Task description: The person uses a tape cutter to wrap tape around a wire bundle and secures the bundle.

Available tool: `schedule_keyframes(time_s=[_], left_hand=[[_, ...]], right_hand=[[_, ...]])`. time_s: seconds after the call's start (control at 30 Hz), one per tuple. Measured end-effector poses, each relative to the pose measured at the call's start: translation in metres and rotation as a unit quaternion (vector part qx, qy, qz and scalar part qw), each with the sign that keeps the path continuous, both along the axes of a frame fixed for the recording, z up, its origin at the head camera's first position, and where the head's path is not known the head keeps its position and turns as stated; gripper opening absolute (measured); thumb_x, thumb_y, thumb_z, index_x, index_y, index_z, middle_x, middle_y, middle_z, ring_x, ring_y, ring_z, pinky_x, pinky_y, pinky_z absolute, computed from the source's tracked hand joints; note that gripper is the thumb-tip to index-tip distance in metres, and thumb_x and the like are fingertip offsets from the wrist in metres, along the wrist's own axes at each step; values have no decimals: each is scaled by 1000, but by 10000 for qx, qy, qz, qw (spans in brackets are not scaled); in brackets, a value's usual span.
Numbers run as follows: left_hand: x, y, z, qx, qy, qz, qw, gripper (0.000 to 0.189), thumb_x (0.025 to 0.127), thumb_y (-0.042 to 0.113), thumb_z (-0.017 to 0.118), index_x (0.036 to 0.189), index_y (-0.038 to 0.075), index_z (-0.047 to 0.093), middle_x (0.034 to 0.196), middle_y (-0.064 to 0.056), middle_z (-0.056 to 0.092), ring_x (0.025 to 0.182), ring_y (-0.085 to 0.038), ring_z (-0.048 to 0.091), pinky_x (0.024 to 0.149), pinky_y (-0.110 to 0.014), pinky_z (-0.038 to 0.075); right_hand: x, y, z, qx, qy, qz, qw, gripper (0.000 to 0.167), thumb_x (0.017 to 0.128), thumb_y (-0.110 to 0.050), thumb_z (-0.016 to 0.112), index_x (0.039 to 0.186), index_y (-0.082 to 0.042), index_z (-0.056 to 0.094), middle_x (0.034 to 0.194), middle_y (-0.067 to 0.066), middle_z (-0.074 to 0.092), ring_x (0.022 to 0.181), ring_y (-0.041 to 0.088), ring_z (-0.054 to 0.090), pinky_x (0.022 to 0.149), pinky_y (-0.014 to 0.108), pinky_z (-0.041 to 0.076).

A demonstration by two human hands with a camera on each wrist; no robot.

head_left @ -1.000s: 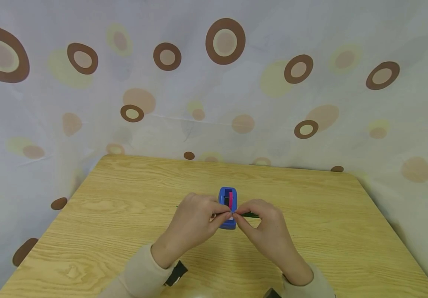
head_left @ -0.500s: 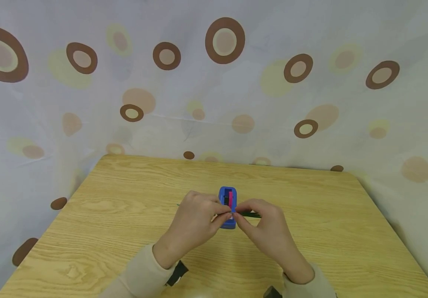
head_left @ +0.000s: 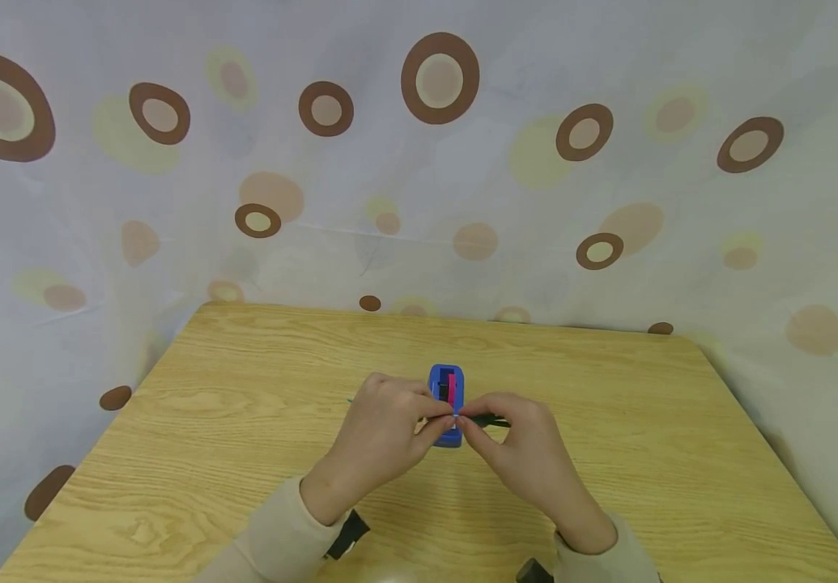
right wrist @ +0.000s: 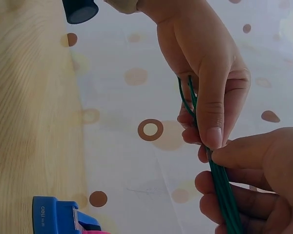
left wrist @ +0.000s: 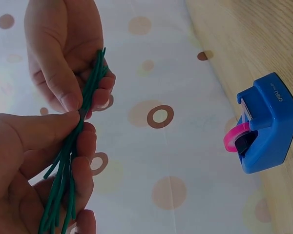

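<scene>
Between both hands runs a bundle of thin green strands [left wrist: 63, 168], held crosswise. My left hand [head_left: 382, 437] pinches it near the middle, and on that side the strands fan apart across the fingers. Close by, my right hand [head_left: 528, 445] pinches the same bundle, its thumb tip against the left thumb tip. A small greyish band [right wrist: 208, 154] shows on the strands between the thumbs. Behind the fingertips in the head view stands a blue tape dispenser [head_left: 446, 372] with a pink roll [left wrist: 236, 137] in it; the hands cover part of it.
The wooden table [head_left: 244, 364] ends at a wall covering [head_left: 389, 178] of pale cloth with brown and beige circles. A dark device [head_left: 348, 534] is at the left sleeve, and another dark device [head_left: 535, 571] is by the right sleeve.
Both hands stay in almost the same place and keep pinching the bundle. The strands beside the right palm shift slightly.
</scene>
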State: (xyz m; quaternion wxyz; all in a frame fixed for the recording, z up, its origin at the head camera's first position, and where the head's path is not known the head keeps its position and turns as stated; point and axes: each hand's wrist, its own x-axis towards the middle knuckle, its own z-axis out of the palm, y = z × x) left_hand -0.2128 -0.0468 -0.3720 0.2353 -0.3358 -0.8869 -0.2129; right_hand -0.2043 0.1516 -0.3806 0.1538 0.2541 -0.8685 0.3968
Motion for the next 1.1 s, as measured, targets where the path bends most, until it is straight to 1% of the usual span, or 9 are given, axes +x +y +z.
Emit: schedule_keyframes(time_s=[0.13,0.33,0.5,0.73,0.83,0.97,1.03,1.1], left_hand=[[1,0,1,11,-39,30,10000,9,86,29,79,89,21,82,79,11,71,64,-3,61,73,-36,47],[2,-1,1,-110,-93,131,9998,13,87,31,77,93,21,82,81,11,72,67,-4,62,75,-38,46],[2,-1,1,-98,-242,157,9995,14,89,32,76,95,22,82,82,12,72,66,-2,60,75,-38,44],[3,-1,2,-118,-395,243,9989,15,89,33,75,96,22,82,84,12,73,66,-2,60,75,-38,41],[4,-1,3,-168,-332,334,9987,15,89,34,74,95,23,82,85,12,73,69,-2,63,79,-42,41],[4,-1,4,-256,-225,439,9985,15,88,36,75,94,25,82,85,13,73,68,-3,64,84,-46,40],[4,-1,4,-255,-265,440,9984,16,88,37,75,95,24,82,85,13,74,68,-3,64,84,-45,40],[3,-1,4,-125,-462,344,9983,16,88,35,75,95,22,82,85,11,74,63,-2,61,79,-40,44]], right_hand=[[0,0,-1,-10,377,36,9993,13,83,-5,79,91,-15,76,89,-11,71,83,7,66,72,32,56],[-2,0,-4,147,850,35,9963,15,79,-3,82,88,-13,76,87,-10,71,81,7,66,72,32,55],[-3,-1,-5,259,1133,45,9932,16,77,-4,84,87,-13,76,86,-10,71,81,8,65,74,35,53],[-3,-2,-7,251,1542,59,9877,20,75,-1,85,87,-14,76,86,-10,71,79,9,64,73,36,50],[-3,-3,-8,220,1658,51,9859,21,74,-2,85,87,-14,76,86,-11,71,79,9,64,72,36,48],[-4,-3,-9,203,1714,-2,9850,21,72,-2,86,87,-12,76,86,-11,71,80,8,62,72,35,46],[-3,-4,-9,210,1733,-33,9846,21,71,-2,87,87,-12,76,86,-10,71,80,7,62,71,34,46],[-3,-4,-9,208,1755,-50,9842,22,70,-1,88,86,-11,76,85,-10,71,80,8,62,72,35,46]])
